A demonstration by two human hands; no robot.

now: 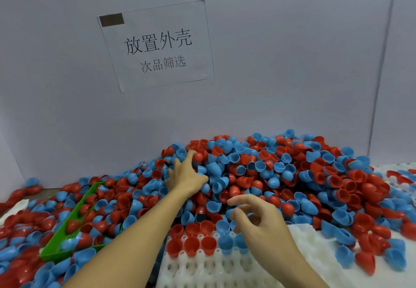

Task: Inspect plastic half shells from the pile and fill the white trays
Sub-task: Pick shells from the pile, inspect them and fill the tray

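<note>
Your left hand point(184, 175) reaches open-fingered far up the pile point(281, 175) onto a red shell point(198, 157), while your right hand point(254, 218) hovers loosely curled, empty, nearer the white tray point(225, 265).

Red and blue half shells point(270, 175), a white tray point(225, 269), a green tray point(60, 242), grey wall point(292, 62).

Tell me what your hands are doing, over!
Left hand reaching into shell pile, fingers straight. Right hand loosely curled, empty, over white tray. Few shells seated. Nothing blocking.
</note>
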